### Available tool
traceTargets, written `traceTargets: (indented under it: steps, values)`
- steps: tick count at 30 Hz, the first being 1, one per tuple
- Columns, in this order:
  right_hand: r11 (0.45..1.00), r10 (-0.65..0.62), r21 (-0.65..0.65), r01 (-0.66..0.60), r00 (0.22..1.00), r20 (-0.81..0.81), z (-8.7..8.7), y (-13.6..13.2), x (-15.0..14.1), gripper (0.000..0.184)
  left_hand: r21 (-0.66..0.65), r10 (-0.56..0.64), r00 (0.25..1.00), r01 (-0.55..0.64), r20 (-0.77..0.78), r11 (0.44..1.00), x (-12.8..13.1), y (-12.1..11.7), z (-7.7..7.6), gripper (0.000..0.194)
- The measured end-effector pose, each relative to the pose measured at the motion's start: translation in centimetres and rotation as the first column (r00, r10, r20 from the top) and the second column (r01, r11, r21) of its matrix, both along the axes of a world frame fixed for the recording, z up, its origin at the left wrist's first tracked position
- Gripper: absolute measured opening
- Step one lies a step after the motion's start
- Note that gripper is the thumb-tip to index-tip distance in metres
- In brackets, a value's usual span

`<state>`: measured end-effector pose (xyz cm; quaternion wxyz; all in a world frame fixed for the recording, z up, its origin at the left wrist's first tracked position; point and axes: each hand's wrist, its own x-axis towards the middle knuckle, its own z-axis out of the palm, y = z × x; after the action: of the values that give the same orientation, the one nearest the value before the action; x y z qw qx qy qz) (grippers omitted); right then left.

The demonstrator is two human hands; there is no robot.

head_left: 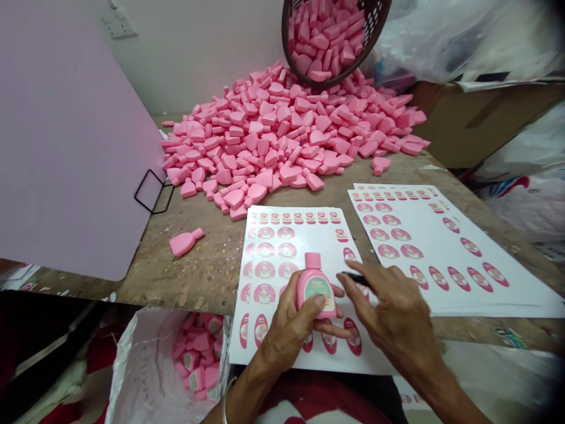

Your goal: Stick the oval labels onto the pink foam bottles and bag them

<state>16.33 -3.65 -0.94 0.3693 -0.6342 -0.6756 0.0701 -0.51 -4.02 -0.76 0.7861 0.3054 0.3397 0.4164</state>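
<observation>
My left hand (289, 327) grips a small pink bottle (312, 271) upright, its thumb pressed on a green label (318, 288) on the bottle's front. Just to the right, my right hand (384, 300) is closed around a thin black tool (356, 278), mostly covered by the fingers, so its kind is unclear. Both hands are over a sheet of pink stickers (304, 235) lying at the table's front edge. Its stickers are small rectangles, domes and ovals around a bare white middle.
A heap of pink bottles (265, 135) spills from a tipped brown basket (286, 35). One loose bottle (183, 242) lies left. More sticker sheets (435, 241) lie right. Below the edge, a white sack (145, 365) holds labelled bottles. A pale board (70, 141) stands left; a carton (481, 118) right.
</observation>
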Motion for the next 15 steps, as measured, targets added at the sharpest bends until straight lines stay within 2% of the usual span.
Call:
traceTargets:
  steps: [2, 4, 6, 8, 10, 11, 12, 13, 15]
  values:
    - [0.995, -0.043, -0.089, 0.035, 0.995, -0.092, 0.1, 0.3, -0.2, 0.043, 0.014, -0.03, 0.999, 0.031, -0.026, 0.999, 0.0, -0.2, 0.2, 0.04]
    - [0.97, -0.017, -0.238, -0.052, 0.96, -0.278, 0.3, 0.7, -0.7, 0.056, 0.021, -0.111, 0.992, 0.113, -0.064, 0.993, 0.0, -0.4, 0.4, 0.043]
    - [0.923, 0.008, -0.351, -0.159, 0.919, -0.395, 0.2, 1.8, -1.1, 0.058, 0.033, -0.162, 0.983, 0.165, -0.085, 0.986, -0.3, -0.5, 0.6, 0.047]
    - [0.894, 0.015, -0.405, -0.193, 0.915, -0.402, -0.2, 4.2, -0.6, 0.055, 0.05, -0.108, 0.986, 0.115, -0.123, 0.992, -1.3, -0.3, 0.7, 0.047]
    - [0.9, 0.002, -0.415, -0.137, 0.951, -0.31, -0.9, 8.2, 0.7, 0.054, 0.084, 0.067, 0.964, -0.047, -0.258, 0.995, -3.3, 0.6, 0.4, 0.045]
    - [0.913, -0.015, -0.399, -0.083, 0.971, -0.237, -1.3, 10.7, 1.4, 0.052, 0.121, 0.184, 0.911, -0.149, -0.368, 0.981, -4.6, 1.3, 0.1, 0.043]
    - [0.931, -0.056, -0.364, -0.001, 0.988, -0.147, -1.6, 13.4, 2.1, 0.051, 0.177, 0.308, 0.813, -0.253, -0.494, 0.951, -6.0, 2.1, -0.3, 0.043]
    - [0.937, -0.099, -0.344, 0.058, 0.99, -0.104, -1.9, 16.1, 2.6, 0.051, 0.243, 0.414, 0.676, -0.337, -0.61, 0.909, -7.6, 3.1, -0.8, 0.044]
    - [0.935, -0.165, -0.325, 0.141, 0.985, -0.048, -2.3, 21.0, 2.8, 0.054, 0.406, 0.533, 0.326, -0.383, -0.781, 0.83, -10.7, 5.2, -1.9, 0.046]
